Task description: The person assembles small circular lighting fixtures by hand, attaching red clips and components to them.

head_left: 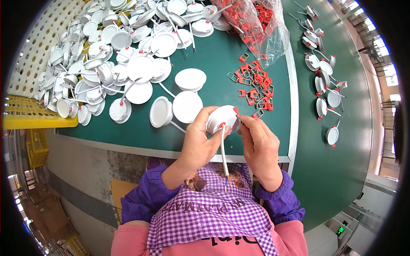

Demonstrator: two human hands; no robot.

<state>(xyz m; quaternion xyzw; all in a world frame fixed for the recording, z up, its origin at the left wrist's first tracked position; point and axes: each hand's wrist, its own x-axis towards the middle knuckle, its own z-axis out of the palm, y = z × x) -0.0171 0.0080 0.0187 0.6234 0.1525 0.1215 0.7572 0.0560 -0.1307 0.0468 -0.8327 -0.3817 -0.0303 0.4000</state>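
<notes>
In the left hand (197,145), a white housing (221,116) is held; the right hand (259,140) pinches a red clip (236,111) at its rim. Ideally, brace the housing and keep the clip square.

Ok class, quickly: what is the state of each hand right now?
Left hand: closed, holding a white round fitting by its edge.
Right hand: closed, pinching a small red clip at the fitting's rim.
</notes>
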